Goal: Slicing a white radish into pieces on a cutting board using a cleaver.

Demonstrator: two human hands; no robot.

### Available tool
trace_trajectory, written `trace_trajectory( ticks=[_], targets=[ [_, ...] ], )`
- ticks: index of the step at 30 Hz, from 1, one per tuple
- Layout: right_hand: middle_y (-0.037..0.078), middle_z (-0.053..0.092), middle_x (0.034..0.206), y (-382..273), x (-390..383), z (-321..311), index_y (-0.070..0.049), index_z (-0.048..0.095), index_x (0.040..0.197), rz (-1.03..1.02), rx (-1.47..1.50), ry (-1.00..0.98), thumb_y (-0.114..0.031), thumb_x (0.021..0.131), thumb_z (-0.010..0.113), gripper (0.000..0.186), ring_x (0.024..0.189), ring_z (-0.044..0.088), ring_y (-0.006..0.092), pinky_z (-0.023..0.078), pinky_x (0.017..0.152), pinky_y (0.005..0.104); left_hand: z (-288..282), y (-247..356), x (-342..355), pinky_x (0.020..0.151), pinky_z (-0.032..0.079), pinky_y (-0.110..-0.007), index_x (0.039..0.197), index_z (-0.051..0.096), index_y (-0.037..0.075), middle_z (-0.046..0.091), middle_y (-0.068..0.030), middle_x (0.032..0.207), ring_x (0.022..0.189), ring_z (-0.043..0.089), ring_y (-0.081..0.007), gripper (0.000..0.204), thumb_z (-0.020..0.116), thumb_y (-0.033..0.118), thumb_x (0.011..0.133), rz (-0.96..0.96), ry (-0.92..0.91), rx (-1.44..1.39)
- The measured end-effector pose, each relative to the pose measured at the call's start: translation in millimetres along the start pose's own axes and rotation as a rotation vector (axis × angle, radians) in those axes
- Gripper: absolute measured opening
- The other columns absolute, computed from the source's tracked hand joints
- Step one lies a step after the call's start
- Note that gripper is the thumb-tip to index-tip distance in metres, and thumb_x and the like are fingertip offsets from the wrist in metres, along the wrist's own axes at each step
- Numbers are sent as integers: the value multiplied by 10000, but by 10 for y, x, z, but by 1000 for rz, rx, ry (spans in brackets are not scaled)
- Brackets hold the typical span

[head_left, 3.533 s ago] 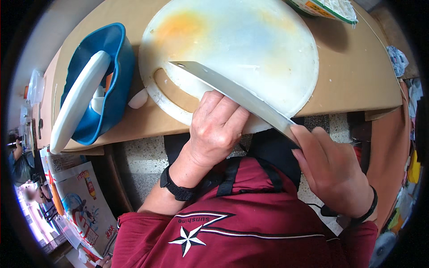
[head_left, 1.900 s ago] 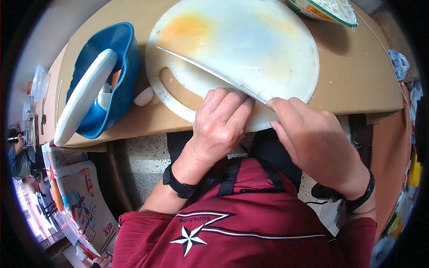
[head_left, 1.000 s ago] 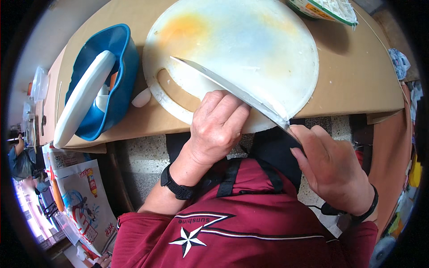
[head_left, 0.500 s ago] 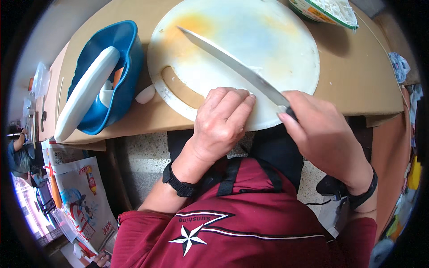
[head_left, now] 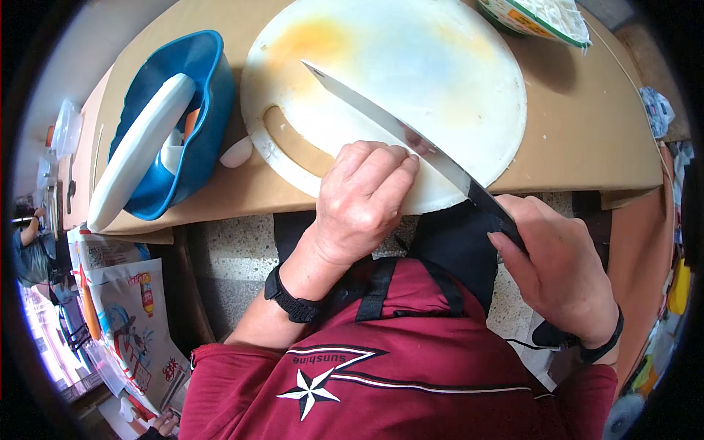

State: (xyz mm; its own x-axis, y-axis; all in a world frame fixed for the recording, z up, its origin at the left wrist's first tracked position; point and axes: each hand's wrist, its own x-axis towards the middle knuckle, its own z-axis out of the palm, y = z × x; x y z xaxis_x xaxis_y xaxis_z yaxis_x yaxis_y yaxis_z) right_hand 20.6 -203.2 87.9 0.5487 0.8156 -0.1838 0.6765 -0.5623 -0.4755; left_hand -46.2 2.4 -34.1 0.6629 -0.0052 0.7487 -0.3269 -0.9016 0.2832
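My right hand [head_left: 554, 264] grips the black handle of a large kitchen knife [head_left: 381, 119]. Its blade points to the far left, slanting across a round white cutting board [head_left: 440, 81] with orange stains. My left hand [head_left: 363, 196] rests on the board's near edge with its fingers curled under, close beside the blade. Whatever those fingers hold is hidden beneath them. Leaning out of a blue plastic basin [head_left: 209, 103] on the left is a long, peeled white vegetable, like a radish [head_left: 139, 150]. A small white cut piece [head_left: 236, 152] lies between basin and board.
A green-rimmed bowl [head_left: 513, 16] holding white shreds stands at the far right. Brown board or cardboard [head_left: 579, 147] covers the table, whose near edge runs just in front of my body. Printed bags [head_left: 139, 315] stand low on the left. Another person [head_left: 33, 253] shows at the far left.
My right hand has drawn the knife back toward me and to the right, so more of its handle shows beyond the board. My left hand stays nearly in place.
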Motion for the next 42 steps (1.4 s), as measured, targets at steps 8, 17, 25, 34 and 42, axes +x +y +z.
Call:
trace_trajectory(
  ticks=[8,17,25,34,42],
  targets=[
    [230,632,984,35,2,27,19,557,1167,-32,12,-14,-59,889,624,297,872,626,423,511,720,429,1,-18,-25,686,504,-339,890,659,-17,634,-93,852,755,612,-238,270,658,30,624,11,-3,4],
    [220,632,941,5,96,14,6,565,1145,-37,-18,-50,-77,888,627,277,844,626,412,499,687,448,3,-15,-10,670,501,-337,884,661,-13,636,-89,846,753,608,-238,264,659,25,623,7,-5,8],
    [222,623,859,78,548,104,20,565,1043,-151,110,54,-100,884,634,211,782,613,421,469,662,437,-19,-11,-20,690,532,-344,884,678,-2,666,-106,885,808,645,-273,299,683,-50,589,-37,-21,-7],
    [220,620,838,19,170,17,29,589,1109,-115,120,116,-52,877,635,250,788,611,402,476,690,389,-96,25,-144,744,538,-355,903,673,1,682,-116,939,867,663,-288,275,691,-86,643,-62,-13,-59],
    [256,615,872,38,104,72,17,549,1121,-158,72,131,-63,870,635,277,830,604,455,471,700,478,-45,55,-158,750,547,-356,961,696,-1,684,-120,956,864,658,-283,252,783,36,727,-42,52,-52]
  ],
)
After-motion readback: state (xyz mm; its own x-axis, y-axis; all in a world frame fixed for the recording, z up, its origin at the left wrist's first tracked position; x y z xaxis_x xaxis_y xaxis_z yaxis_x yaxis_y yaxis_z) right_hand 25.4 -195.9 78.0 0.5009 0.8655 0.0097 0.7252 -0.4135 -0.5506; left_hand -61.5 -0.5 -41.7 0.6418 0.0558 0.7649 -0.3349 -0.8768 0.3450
